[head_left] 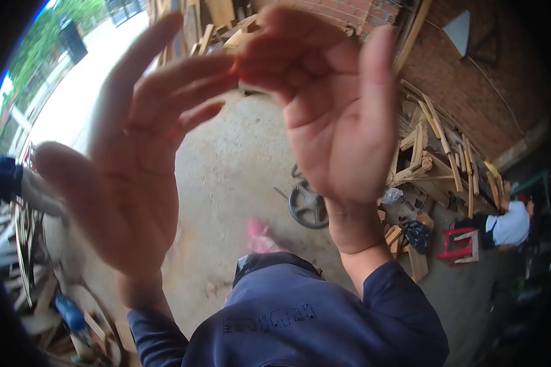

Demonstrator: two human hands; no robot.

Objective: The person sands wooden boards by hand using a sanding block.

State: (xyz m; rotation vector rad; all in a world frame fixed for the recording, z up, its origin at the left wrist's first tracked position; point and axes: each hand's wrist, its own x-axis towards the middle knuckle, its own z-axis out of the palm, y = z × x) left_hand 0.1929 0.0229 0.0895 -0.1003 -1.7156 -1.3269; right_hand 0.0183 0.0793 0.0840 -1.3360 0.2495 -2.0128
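Both hands are raised close to the camera, palms showing. My left hand has its fingers apart and bent toward the middle, with nothing in it. Opposite it, my right hand holds nothing; its thumb points up and its fingers curl loosely inward. The fingertips of the two hands meet or overlap near the top middle. Below them are my dark blue shirt and a pink shoe on the concrete floor.
A black metal wheel lies right of centre. Wood scraps pile along the brick wall. A person in white is at far right by a red stool. More scrap and a blue bottle lie at lower left.
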